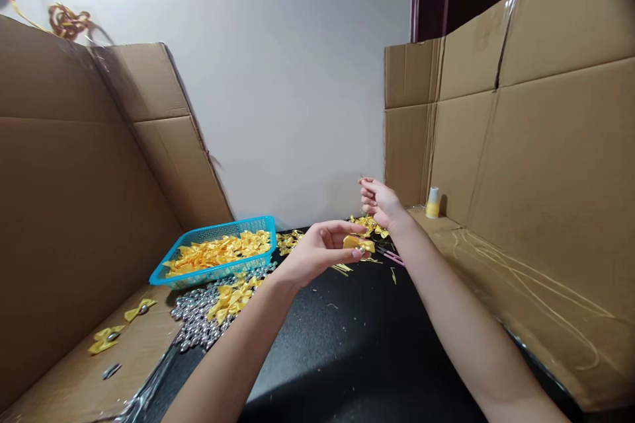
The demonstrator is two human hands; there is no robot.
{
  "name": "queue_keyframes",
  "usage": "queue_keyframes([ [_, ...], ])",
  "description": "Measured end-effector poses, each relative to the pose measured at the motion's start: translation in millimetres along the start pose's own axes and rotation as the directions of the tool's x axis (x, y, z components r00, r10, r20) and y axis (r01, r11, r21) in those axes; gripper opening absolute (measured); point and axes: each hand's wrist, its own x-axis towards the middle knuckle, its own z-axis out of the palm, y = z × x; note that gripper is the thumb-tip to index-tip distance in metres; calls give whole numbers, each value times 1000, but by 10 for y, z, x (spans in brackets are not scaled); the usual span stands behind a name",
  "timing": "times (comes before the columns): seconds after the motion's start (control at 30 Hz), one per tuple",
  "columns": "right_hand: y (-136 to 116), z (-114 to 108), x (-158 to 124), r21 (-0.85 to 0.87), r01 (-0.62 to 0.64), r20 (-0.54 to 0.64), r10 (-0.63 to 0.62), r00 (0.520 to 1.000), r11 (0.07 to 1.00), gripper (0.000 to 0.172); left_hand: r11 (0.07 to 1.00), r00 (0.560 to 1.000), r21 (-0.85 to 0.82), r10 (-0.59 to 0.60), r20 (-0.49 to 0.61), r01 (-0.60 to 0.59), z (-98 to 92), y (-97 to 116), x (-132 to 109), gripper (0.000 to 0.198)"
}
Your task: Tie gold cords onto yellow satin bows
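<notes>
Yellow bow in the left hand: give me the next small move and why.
I'd probably bring the right hand toward the yellow bow: it pinches a thin thing, perhaps a needle, raised apart from the bow, while the left hand holds bow and silver bead.

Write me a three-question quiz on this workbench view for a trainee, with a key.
1. True or false: the blue basket holds a heap of yellow bows.

2. Where is the thread spool?
A) Inside the basket
B) Upright on cardboard, at the right
C) Lying on the silver beads

3. Which hand holds the single bow, and how does the other hand look?

Key:
1. True.
2. B.
3. The left hand holds it between thumb and fingers; the right hand is raised beyond it, fingertips pinched together.
</notes>
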Motion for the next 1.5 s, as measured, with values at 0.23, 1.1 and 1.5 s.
queue_keyframes([
  [0.23,100,73,7,26,-63,-47,64,997,998,30,982,995,158,103,-12,-100,44,35,-24,29],
  [1.1,924,-186,241,-668,-138,12,195,981,732,32,992,951,122,7,-310,32,-50,-913,-248,20],
  [1.5,1323,-476,-760,-808,339,360,-51,931,483,30,985,868,-165,-117,-482,42,-122,-1275,-566,46],
])
